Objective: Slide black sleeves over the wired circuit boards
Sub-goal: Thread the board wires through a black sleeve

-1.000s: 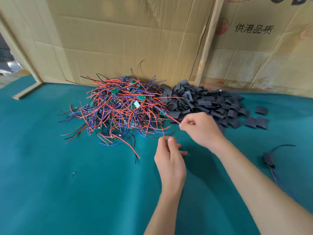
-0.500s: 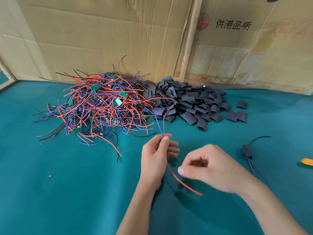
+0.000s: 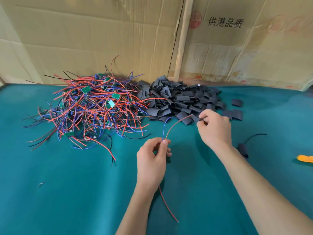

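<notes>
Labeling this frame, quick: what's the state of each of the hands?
Left hand: pinching the blue and red wires of one board.
Right hand: at the sleeve pile, fingers curled; grip on a sleeve cannot be told.

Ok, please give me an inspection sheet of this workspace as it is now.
Surface: teal cloth table.
Job's things: tangled pile of wired boards; pile of black sleeves; one sleeved board at right.
Clutter: orange object at right edge; small scrap.
Grippers: left hand pinches red and blue wires; right hand at the sleeve pile, its grip unclear.
Cables: loose red wire under left wrist.
Surroundings: cardboard wall.
</notes>
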`<state>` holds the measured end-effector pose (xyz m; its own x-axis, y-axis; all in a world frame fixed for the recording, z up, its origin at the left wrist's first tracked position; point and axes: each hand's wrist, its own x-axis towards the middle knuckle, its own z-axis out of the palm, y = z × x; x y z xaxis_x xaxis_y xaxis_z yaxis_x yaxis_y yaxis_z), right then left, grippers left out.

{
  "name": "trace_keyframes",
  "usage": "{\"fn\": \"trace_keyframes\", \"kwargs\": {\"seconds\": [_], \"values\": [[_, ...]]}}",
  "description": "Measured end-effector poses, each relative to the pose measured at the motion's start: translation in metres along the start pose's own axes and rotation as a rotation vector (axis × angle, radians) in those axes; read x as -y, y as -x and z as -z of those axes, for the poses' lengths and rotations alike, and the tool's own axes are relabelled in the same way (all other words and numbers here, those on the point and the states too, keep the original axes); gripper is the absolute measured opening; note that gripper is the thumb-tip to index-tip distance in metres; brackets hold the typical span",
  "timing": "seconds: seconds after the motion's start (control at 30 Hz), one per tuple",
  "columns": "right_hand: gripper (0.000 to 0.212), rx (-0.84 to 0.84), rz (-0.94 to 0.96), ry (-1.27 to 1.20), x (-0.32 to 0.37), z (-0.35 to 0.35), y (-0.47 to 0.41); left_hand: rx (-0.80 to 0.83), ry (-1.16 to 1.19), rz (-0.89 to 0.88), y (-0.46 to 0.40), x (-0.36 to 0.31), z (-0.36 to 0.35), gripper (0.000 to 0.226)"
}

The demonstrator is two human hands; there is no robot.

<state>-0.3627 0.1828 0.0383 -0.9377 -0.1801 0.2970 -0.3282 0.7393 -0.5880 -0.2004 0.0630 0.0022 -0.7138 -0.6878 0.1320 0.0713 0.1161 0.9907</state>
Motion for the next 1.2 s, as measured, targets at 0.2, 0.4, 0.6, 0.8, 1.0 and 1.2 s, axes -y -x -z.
{"fn": "trace_keyframes", "kwargs": {"seconds": [0.2,0.4,0.6,0.8,1.0,1.2], "values": [[0.052,0.111,-0.17,-0.79,0.015,0.011,0.06,0.023,0.095,-0.004,0.001,-0.003,-0.003,0.029],[0.044,0.305,-0.292,-1.096,0.019,0.008,0.078,0.027,0.043,0.05,0.002,-0.006,0.0,0.031],[0.011,0.352,-0.094,-0.99,0.024,0.013,0.082,0.089,-0.242,-0.137,0.007,-0.01,-0.002,0.026],[0.013,0.318,-0.045,-0.863,0.02,0.016,0.081,0.074,-0.344,-0.281,0.01,-0.012,-0.004,0.016],[0.022,0.329,-0.05,-0.843,0.025,0.009,0.085,-0.013,-0.413,-0.268,0.01,-0.009,-0.004,0.017],[0.052,0.308,-0.242,-1.13,0.008,0.017,0.072,-0.041,-0.282,-0.139,0.01,-0.009,-0.005,0.021]]}}
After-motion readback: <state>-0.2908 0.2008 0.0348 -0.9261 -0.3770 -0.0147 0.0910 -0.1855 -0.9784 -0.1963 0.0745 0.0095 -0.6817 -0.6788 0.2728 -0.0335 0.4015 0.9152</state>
